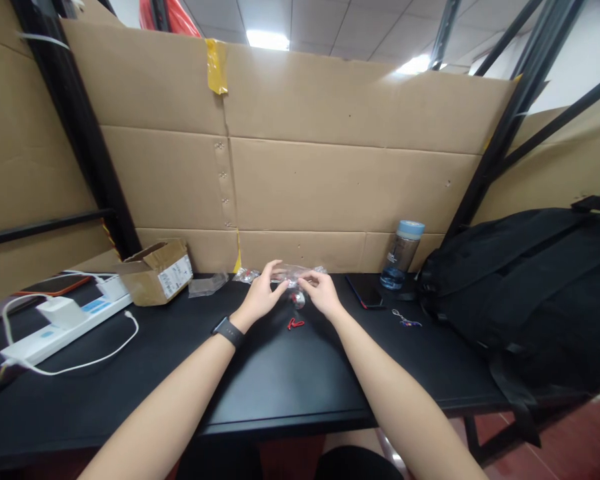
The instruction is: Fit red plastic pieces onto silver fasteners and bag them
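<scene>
Both my hands meet over the far middle of the black table [280, 373]. My left hand [264, 292], with a black watch on its wrist, pinches one end of a small clear plastic bag [296, 272]. My right hand [321, 291] pinches the bag's other side. A small round silvery and red part [297, 300] hangs or lies just under the bag between my hands. On the table in front of them lies a small red clip-like piece [295, 324]. Another small clear packet with red bits [247, 275] lies behind my left hand.
An open cardboard box [156, 272] and a crumpled clear bag [206, 285] sit at the left, beside a white power strip [55, 328] with chargers and cable. A dark phone [366, 292], a blue-capped bottle [403, 256], a small keyring [406, 320] and a black backpack [525, 280] are at the right. Cardboard walls stand behind.
</scene>
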Demonstrator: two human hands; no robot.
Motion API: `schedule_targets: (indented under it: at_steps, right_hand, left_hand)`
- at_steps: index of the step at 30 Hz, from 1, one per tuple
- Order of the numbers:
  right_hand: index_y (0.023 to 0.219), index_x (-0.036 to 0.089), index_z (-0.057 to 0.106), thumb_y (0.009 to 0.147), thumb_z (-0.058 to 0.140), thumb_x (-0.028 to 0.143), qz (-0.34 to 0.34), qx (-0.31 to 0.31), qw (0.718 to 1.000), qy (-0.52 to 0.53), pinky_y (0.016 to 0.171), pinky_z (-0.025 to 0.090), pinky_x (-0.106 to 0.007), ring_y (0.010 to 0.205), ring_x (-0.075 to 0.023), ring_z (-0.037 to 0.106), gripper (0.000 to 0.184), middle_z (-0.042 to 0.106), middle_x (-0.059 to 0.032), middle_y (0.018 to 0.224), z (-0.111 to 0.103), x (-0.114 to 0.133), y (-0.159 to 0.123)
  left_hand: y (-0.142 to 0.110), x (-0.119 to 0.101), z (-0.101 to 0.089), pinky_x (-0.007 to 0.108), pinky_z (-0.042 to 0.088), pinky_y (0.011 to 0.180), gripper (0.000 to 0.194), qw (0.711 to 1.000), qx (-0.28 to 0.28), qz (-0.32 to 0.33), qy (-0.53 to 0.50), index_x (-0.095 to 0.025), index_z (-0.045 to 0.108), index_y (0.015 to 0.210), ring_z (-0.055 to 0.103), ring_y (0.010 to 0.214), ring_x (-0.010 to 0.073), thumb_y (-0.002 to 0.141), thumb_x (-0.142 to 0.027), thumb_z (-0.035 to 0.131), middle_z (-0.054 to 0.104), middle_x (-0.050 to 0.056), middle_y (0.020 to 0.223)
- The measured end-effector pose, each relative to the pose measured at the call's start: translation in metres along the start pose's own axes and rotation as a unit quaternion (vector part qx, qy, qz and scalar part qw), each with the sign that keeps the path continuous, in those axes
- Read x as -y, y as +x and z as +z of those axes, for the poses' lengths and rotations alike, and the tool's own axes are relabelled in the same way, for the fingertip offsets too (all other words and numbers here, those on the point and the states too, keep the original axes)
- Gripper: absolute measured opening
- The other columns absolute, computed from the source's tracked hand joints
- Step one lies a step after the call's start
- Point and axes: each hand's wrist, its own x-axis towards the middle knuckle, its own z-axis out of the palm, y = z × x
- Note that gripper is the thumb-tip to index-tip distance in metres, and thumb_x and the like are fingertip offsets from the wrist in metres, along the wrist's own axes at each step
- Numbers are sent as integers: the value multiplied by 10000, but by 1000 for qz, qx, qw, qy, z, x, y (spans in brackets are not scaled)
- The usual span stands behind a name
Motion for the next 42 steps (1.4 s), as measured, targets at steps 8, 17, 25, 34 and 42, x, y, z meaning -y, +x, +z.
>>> schedule_targets:
  at_steps: [8,17,25,34,42]
  right_hand:
    - [907,191,691,763,738,513,26,-24,998,61,738,570,-351,769,-229,693,355,737,-83,891,-3,15,1]
    - [1142,206,593,680,839,438,120,25,980,159,548,436,-249,561,-135,577,573,663,21,677,-7,25,-5]
    - [1202,216,549,706,822,413,186,56,963,187,500,424,-236,606,-142,593,599,705,-29,805,-9,27,-5]
    - [1093,191,640,712,755,367,120,44,992,9,559,449,-229,665,-128,580,436,684,-25,875,-27,13,3]
    - [1016,208,743,665,787,278,33,94,977,-190,780,518,-343,808,-196,645,361,732,-56,978,-48,-6,5]
  left_hand:
    - [1,-8,-2,336,519,924,316,999,-29,-14,-18,-227,575,1222,713,975,198,922,-322,606,755,53,1003]
    - [5,-25,-14,313,523,878,258,996,-61,19,-62,-200,609,1150,679,914,177,1005,-260,404,713,55,956]
    - [5,-31,-26,472,352,1070,92,972,-60,88,211,-282,775,896,509,1232,289,882,-314,690,626,64,1258]
    - [-1,23,-103,535,279,1022,250,854,-285,-118,420,-224,769,857,432,1268,344,913,-295,535,608,84,1347]
    - [-14,63,-102,563,317,937,292,812,-182,-257,492,-162,754,828,484,1155,416,831,-348,529,701,204,1078]
